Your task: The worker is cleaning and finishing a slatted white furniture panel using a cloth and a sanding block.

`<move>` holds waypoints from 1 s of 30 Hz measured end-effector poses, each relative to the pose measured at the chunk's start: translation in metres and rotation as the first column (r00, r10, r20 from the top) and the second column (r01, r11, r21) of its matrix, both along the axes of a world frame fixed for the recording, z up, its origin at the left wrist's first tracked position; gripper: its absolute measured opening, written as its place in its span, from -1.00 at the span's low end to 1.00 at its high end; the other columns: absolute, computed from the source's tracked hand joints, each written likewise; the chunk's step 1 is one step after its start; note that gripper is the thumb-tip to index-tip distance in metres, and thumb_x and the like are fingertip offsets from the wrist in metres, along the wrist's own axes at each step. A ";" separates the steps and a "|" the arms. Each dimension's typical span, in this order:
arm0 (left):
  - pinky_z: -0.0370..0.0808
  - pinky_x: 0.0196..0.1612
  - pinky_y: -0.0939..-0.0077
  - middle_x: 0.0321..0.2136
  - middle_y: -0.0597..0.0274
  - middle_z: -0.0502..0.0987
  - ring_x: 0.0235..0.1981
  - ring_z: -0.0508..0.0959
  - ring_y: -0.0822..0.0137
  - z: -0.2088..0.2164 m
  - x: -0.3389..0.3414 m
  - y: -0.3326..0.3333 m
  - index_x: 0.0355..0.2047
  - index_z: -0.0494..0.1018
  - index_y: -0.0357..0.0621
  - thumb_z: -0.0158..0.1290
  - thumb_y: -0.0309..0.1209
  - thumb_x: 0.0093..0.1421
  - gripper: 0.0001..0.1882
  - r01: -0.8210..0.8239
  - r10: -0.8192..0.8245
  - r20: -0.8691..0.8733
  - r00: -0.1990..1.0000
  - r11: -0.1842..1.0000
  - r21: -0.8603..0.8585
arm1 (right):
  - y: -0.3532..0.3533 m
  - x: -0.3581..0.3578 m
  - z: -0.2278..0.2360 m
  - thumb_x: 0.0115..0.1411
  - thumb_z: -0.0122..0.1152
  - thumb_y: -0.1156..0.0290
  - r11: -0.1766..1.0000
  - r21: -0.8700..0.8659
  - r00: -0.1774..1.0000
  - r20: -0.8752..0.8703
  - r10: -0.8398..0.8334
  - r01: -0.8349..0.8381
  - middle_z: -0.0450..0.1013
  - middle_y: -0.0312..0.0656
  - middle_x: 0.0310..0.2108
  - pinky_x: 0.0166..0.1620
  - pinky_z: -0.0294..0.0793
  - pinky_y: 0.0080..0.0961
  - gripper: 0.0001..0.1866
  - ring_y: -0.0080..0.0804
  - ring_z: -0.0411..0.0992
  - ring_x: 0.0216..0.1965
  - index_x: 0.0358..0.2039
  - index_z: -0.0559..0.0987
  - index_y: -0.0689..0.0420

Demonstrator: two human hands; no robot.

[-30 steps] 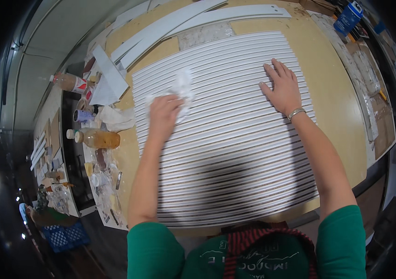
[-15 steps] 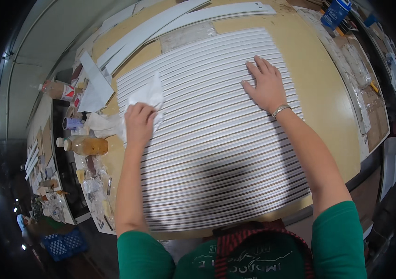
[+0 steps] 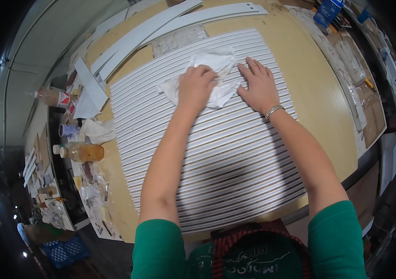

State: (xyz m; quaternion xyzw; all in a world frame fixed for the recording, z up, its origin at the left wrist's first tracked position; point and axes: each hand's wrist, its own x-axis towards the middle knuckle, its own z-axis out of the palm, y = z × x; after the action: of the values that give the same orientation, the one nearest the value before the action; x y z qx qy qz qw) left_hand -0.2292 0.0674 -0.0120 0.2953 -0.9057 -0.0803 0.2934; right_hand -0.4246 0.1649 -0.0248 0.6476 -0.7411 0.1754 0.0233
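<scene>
A large white ribbed panel [image 3: 235, 153] with dark grooves between its slats lies flat on the tan worktable. On its upper middle part my left hand [image 3: 197, 88] presses down on a white cloth [image 3: 214, 58], its fingers bent over the fabric. The cloth spreads out around that hand in loose folds. Just to the right, my right hand [image 3: 260, 92] rests palm down on the slats, fingers apart, with nothing held. Its thumb is close to the edge of the cloth.
White strips [image 3: 147, 35] lie across the table's far left, near a white offcut [image 3: 89, 90]. Bottles, one with amber liquid [image 3: 86, 152], line the left edge beside a crumpled rag [image 3: 99, 131]. A blue container [image 3: 329, 11] stands at far right.
My left hand has carried the cloth rightward from the panel's left edge to its upper middle, where the cloth now lies more spread out. My right hand stays nearly in place on the panel.
</scene>
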 end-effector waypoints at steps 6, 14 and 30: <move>0.43 -0.19 0.28 -0.30 0.30 0.56 -0.26 0.50 0.14 -0.005 0.156 -0.028 -0.37 0.60 -0.02 0.17 -0.53 0.00 -0.84 -0.130 0.130 0.104 0.986 0.992 -0.005 | 0.005 -0.006 0.001 0.23 0.07 -0.02 0.999 0.041 0.999 0.006 -0.031 0.031 0.12 -0.05 0.36 0.38 -0.01 -0.07 -0.38 -0.15 0.03 0.39 0.25 0.37 -0.02; 0.45 -0.20 0.31 -0.38 0.07 0.53 -0.31 0.52 0.09 0.040 0.235 -0.023 -0.32 0.60 -0.23 0.07 -0.64 0.08 -0.82 -0.524 0.521 -0.059 0.852 0.851 -0.044 | 0.002 -0.001 -0.002 0.23 0.07 -0.03 0.998 0.049 0.999 0.007 -0.031 0.031 0.10 -0.06 0.37 0.38 -0.03 -0.06 -0.37 -0.16 0.02 0.39 0.25 0.36 -0.03; 0.49 -0.05 0.17 0.04 -0.06 0.50 -0.10 0.56 -0.05 0.017 0.381 -0.019 0.00 0.47 -0.20 -0.10 -0.48 0.31 -0.71 -0.844 0.819 0.251 0.516 0.537 -0.017 | 0.000 0.006 0.007 0.23 0.07 0.01 0.999 0.034 1.000 -0.007 -0.028 0.028 0.13 -0.11 0.36 0.38 -0.02 -0.12 -0.40 -0.19 0.06 0.37 0.24 0.37 -0.03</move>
State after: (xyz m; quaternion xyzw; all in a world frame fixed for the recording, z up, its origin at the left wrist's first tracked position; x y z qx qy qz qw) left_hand 0.1521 0.0486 0.0053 0.7147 -0.6752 0.0560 0.1735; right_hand -0.4187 0.1653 -0.0179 0.6381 -0.7529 0.1602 0.0170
